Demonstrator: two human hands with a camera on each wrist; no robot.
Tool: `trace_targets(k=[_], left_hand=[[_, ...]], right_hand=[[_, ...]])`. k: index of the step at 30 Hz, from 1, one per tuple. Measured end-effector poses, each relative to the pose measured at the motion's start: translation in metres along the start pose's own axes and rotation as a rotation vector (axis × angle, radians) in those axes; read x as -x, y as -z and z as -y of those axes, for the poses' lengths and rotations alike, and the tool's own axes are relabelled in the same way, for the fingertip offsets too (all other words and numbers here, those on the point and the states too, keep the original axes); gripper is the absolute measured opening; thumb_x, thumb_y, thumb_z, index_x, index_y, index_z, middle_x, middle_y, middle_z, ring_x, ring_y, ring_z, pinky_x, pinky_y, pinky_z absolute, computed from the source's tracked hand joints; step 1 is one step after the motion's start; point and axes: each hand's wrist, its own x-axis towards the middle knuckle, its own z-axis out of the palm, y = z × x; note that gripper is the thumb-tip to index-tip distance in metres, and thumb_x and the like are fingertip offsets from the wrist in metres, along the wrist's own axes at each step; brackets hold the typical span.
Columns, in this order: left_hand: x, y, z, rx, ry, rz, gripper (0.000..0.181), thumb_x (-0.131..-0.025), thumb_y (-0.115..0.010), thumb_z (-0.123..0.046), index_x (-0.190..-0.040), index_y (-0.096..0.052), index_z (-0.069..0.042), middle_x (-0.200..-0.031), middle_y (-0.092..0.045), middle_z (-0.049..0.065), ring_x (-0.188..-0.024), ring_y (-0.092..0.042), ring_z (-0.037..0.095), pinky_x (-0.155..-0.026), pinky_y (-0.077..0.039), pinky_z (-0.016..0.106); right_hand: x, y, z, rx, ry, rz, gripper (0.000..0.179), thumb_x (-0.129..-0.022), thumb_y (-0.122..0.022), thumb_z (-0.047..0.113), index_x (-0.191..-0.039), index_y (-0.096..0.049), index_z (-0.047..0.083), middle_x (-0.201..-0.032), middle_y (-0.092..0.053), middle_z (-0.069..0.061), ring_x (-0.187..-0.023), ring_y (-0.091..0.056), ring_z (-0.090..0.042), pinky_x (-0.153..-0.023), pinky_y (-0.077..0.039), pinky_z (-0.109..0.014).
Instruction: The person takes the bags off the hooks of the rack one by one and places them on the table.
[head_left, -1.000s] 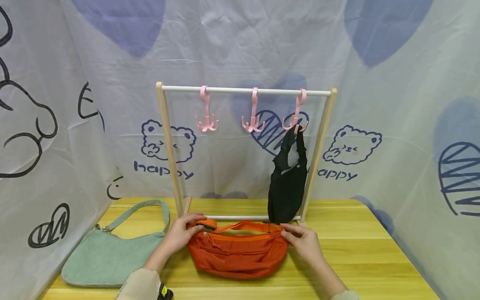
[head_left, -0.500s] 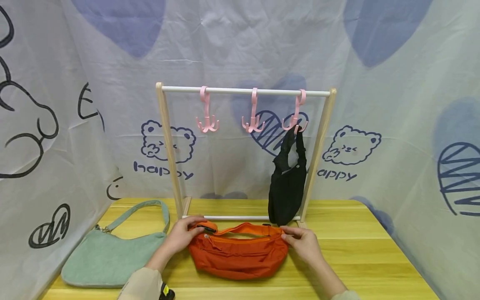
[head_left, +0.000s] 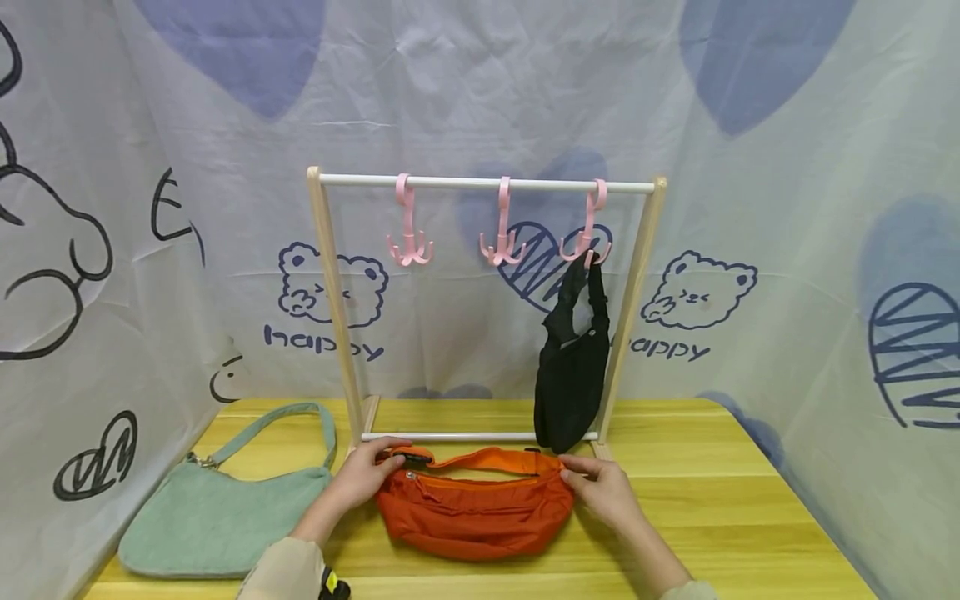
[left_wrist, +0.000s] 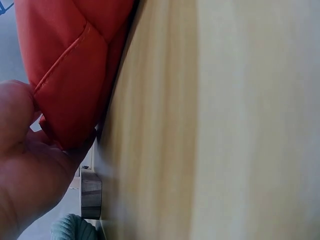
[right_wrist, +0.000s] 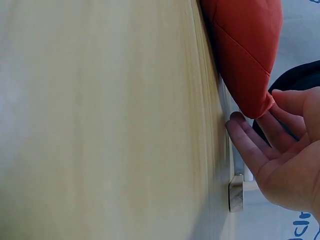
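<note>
A red-orange waist bag (head_left: 476,523) lies on the table in front of the rack, its orange strap (head_left: 491,459) laid along the top edge. My left hand (head_left: 367,473) grips the bag's left end, near a black buckle (head_left: 414,457). Between thumb and fingers, my right hand (head_left: 607,490) pinches the right end. In the left wrist view the bag's tapered end (left_wrist: 75,85) sits between thumb and fingers. The right wrist view has the thumb and fingers of the right hand (right_wrist: 287,155) at the bag's other tip (right_wrist: 252,95).
Behind the bag stands a wooden rack (head_left: 633,308) with a white rail (head_left: 457,181) carrying three pink hooks. A black bag (head_left: 572,387) hangs from the right hook (head_left: 588,237); the left (head_left: 409,242) and middle hooks (head_left: 502,242) hold nothing. A green shoulder bag (head_left: 225,521) lies at left.
The bag's strap and top edge have dropped slightly, uncovering more of the rack's lower bar. My left hand has come down a little with them; the right keeps its pinch at the corner.
</note>
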Motion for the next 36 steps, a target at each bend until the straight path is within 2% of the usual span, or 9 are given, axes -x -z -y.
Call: trace_targets(k=[8, 10, 12, 15, 20, 27, 36], left_hand=[[0.001, -0.001, 0.001, 0.018, 0.042, -0.013, 0.032, -0.104, -0.06, -0.002, -0.134, -0.068, -0.002, -0.123, -0.07, 0.016, -0.083, -0.054, 0.018, -0.071, -0.044, 0.028], [0.002, -0.001, 0.001, -0.005, 0.043, -0.022, 0.032, -0.104, -0.059, -0.004, -0.135, -0.068, -0.002, -0.127, -0.069, 0.018, -0.091, -0.061, 0.023, -0.078, -0.051, 0.034], [0.004, -0.001, 0.0, -0.038, 0.045, -0.033, 0.033, -0.105, -0.06, -0.007, -0.137, -0.067, -0.003, -0.132, -0.067, 0.019, -0.106, -0.065, 0.032, -0.091, -0.054, 0.044], [0.005, 0.0, -0.001, -0.082, 0.035, -0.051, 0.036, -0.105, -0.061, -0.009, -0.14, -0.065, -0.002, -0.14, -0.062, 0.024, -0.132, -0.055, 0.044, -0.108, -0.046, 0.06], [0.007, 0.002, -0.003, -0.076, 0.03, -0.053, 0.039, -0.105, -0.06, -0.009, -0.143, -0.061, 0.0, -0.144, -0.059, 0.026, -0.136, -0.051, 0.046, -0.111, -0.043, 0.061], [0.01, 0.001, -0.004, -0.05, 0.057, -0.046, 0.044, -0.106, -0.059, -0.011, -0.149, -0.055, -0.002, -0.149, -0.055, 0.025, -0.139, -0.048, 0.046, -0.112, -0.041, 0.061], [0.013, 0.002, -0.011, -0.044, 0.024, -0.078, 0.045, -0.106, -0.06, -0.01, -0.148, -0.054, 0.002, -0.147, -0.055, 0.028, -0.135, -0.052, 0.048, -0.11, -0.045, 0.06]], right_hand=[[0.001, 0.0, 0.002, -0.041, -0.037, 0.034, 0.028, -0.096, -0.072, 0.006, -0.121, -0.075, -0.005, -0.119, -0.075, -0.018, -0.097, -0.068, -0.015, -0.075, -0.055, -0.02], [0.002, 0.0, 0.001, -0.063, -0.041, 0.044, 0.029, -0.096, -0.072, 0.005, -0.123, -0.074, -0.006, -0.119, -0.075, -0.019, -0.095, -0.069, -0.015, -0.073, -0.056, -0.02], [0.003, 0.001, 0.001, -0.091, -0.048, 0.061, 0.031, -0.097, -0.071, 0.005, -0.125, -0.072, -0.007, -0.12, -0.074, -0.021, -0.092, -0.069, -0.015, -0.072, -0.058, -0.021], [0.003, 0.002, 0.0, -0.132, -0.058, 0.089, 0.034, -0.098, -0.069, 0.004, -0.129, -0.068, -0.01, -0.123, -0.071, -0.025, -0.092, -0.071, -0.018, -0.073, -0.061, -0.025], [0.004, 0.003, 0.0, -0.147, -0.054, 0.105, 0.036, -0.098, -0.068, 0.004, -0.131, -0.066, -0.011, -0.127, -0.069, -0.026, -0.095, -0.072, -0.021, -0.074, -0.062, -0.03], [0.005, 0.004, 0.002, -0.137, -0.048, 0.088, 0.035, -0.097, -0.069, 0.003, -0.13, -0.067, -0.01, -0.126, -0.07, -0.025, -0.091, -0.071, -0.018, -0.07, -0.06, -0.025], [0.011, 0.007, 0.007, -0.133, -0.048, 0.058, 0.034, -0.098, -0.07, 0.006, -0.129, -0.07, -0.006, -0.127, -0.071, -0.022, -0.097, -0.071, -0.017, -0.075, -0.062, -0.031]])
